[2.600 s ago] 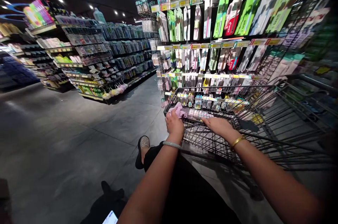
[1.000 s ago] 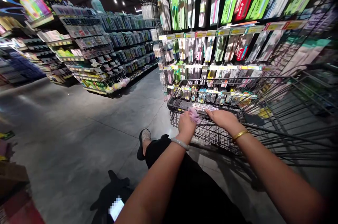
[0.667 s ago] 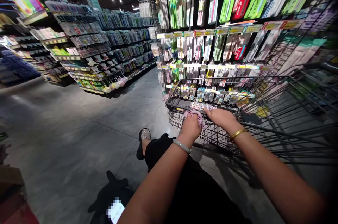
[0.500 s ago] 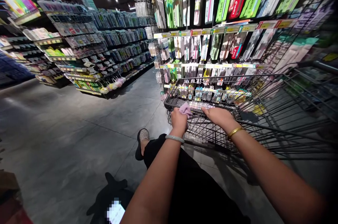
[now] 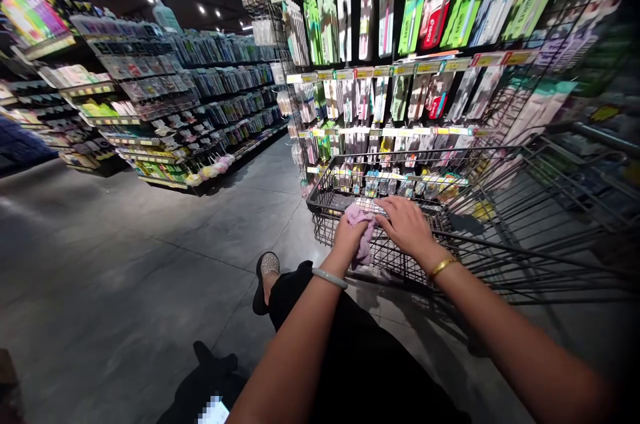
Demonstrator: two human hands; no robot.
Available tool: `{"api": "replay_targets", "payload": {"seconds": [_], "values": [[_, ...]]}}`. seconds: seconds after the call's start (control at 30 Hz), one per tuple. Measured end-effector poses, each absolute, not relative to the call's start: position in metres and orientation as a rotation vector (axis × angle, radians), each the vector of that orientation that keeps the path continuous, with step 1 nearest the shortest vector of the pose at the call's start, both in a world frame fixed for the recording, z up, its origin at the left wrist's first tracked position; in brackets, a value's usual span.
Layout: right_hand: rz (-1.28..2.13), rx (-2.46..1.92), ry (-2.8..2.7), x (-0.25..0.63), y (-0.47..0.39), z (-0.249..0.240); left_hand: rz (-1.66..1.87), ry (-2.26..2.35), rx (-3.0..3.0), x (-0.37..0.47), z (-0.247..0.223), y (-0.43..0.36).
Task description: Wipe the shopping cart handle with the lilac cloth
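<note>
My left hand (image 5: 349, 239), with a pale bangle at the wrist, is closed on a crumpled pink-purple cloth (image 5: 366, 251) that hangs down over the cart's near side. Just right of it, my right hand (image 5: 406, 224), with a gold bangle, is open, its fingers apart and pointing at the cloth. Both hands are over the near edge of a black wire shopping cart (image 5: 320, 201). White packaged items (image 5: 367, 203) lie in its basket, partly hidden by my hands.
A rack of hanging toothbrush packs (image 5: 415, 11) rises behind the cart. Stocked shelves (image 5: 165, 91) stand on the left across the grey floor (image 5: 100, 264). My foot in a glittery shoe (image 5: 269, 265) is left of the cart. A lit, pixelated screen (image 5: 214, 411) shows at the bottom.
More of the cloth now hangs from my left hand. My right hand has moved slightly left and up, closer to the cloth, with its fingers spread more. The view has shifted slightly.
</note>
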State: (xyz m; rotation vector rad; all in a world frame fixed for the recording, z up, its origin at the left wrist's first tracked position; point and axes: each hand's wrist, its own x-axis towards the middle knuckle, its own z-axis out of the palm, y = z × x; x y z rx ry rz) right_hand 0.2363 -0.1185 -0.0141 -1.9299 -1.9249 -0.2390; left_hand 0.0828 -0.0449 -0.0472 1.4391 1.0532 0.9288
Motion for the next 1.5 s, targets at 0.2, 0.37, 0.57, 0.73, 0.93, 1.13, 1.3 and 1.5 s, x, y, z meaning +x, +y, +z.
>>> {"api": "replay_targets", "payload": {"seconds": [0.2,0.37,0.57,0.73,0.93,1.13,1.3,1.5], "values": [[-0.303,-1.460,-1.923,0.197,-0.146,-0.071,0.754,0.585,1.048,0.084,-0.039,-0.062],[-0.476,-1.302,-1.802,0.192,-0.145,-0.076,0.956,0.854,1.403,0.085,-0.039,-0.063],[-0.643,-1.441,-1.898,0.222,-0.142,-0.100,1.129,1.224,2.016,0.074,-0.037,-0.052],[-0.429,-1.512,-2.184,0.235,-0.154,-0.135,0.843,1.132,2.600,0.077,-0.048,-0.047],[-0.432,-1.507,-2.027,0.227,-0.152,-0.113,0.843,0.914,2.707,0.087,-0.048,-0.051],[-0.288,-1.526,-2.033,0.230,-0.158,-0.106,0.859,0.879,2.714,0.090,-0.042,-0.050],[-0.484,-1.545,-1.805,0.245,-0.177,-0.099,0.908,0.967,2.669,0.099,-0.043,-0.052],[-0.298,-1.576,-1.868,0.249,-0.186,-0.109,0.878,0.986,2.663,0.101,-0.040,-0.051]]}}
